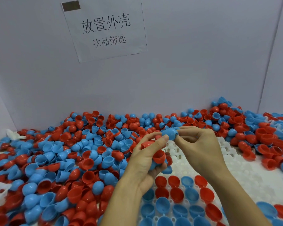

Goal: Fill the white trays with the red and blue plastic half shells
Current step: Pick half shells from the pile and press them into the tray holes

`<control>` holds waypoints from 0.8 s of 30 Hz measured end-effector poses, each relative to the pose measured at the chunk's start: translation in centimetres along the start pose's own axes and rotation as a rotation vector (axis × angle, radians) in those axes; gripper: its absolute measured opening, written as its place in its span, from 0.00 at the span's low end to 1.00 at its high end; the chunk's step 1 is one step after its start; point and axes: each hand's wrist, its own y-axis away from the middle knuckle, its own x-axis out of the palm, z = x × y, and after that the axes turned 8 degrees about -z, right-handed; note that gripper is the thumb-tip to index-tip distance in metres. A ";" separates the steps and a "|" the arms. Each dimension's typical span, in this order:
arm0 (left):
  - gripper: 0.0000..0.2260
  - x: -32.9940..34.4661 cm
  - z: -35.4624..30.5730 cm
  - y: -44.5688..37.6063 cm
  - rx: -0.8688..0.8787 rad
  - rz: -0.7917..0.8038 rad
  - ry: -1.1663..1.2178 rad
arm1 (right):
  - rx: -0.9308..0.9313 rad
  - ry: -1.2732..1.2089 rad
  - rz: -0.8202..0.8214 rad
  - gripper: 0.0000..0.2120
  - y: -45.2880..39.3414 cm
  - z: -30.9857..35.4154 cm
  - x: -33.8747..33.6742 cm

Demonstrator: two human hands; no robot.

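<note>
From the head camera, at centre frame your right hand (201, 144) and left hand (147, 157) pinch one blue shell (169, 134) between them, and your left hand also cradles several red and blue shells. Below them the white tray (245, 180) runs to lower right, its near pockets filled, with the loose pile (64, 160) spread across the left.

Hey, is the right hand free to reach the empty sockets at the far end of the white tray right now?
Probably yes. The right hand hovers directly above the bare part of the white tray, nothing between them. It pinches a blue shell, also touched by the left hand, which holds more shells.
</note>
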 end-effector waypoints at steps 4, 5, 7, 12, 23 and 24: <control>0.25 0.1 0.0 0.0 0.019 -0.008 0.002 | 0.006 -0.080 0.057 0.05 0.2 0.5 -0.1; 0.24 0.0 0.1 0.0 0.028 -0.009 -0.002 | 0.007 -0.085 0.067 0.04 0.2 0.6 -0.1; 0.21 -0.1 0.0 -0.1 0.027 -0.013 -0.004 | 0.007 -0.079 0.084 0.05 0.3 0.7 -0.1; 0.17 -0.4 0.0 -0.3 -0.062 0.000 0.083 | 0.078 -0.130 0.090 0.07 0.3 0.9 -0.2; 0.24 -0.5 -0.1 -0.6 -0.232 0.021 0.320 | 0.300 -0.363 0.183 0.10 0.4 1.3 0.3; 0.23 -0.6 -0.1 -0.6 -0.240 0.028 0.328 | 0.307 -0.385 0.189 0.09 0.4 1.5 0.3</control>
